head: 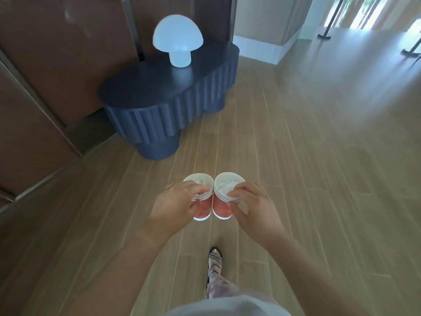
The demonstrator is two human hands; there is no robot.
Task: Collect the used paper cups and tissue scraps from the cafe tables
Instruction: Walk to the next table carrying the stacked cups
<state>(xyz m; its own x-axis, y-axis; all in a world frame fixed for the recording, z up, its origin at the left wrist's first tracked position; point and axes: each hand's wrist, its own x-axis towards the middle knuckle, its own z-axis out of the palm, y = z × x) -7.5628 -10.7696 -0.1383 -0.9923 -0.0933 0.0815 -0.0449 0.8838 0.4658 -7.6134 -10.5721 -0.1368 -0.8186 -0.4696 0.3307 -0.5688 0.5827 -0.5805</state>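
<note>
I carry two stacks of red paper cups with white rims side by side over the wooden floor. My left hand [176, 202] grips the left cup stack [201, 210] by its rims, thumb over the edge. The right cup stack [222, 207] is held the same way by my right hand [252, 205]. White tissue scraps [224, 185] fill the top cup of the right stack, and more tissue [204, 181] shows in the left one. The two stacks touch each other at the rims.
A dark blue fluted side table [168, 96] stands ahead on the left with a white mushroom lamp [177, 39] on it. Brown wall panels [45, 87] run along the left. Wooden floor [319, 144] stretches to the right. My sandalled foot [215, 261] is below.
</note>
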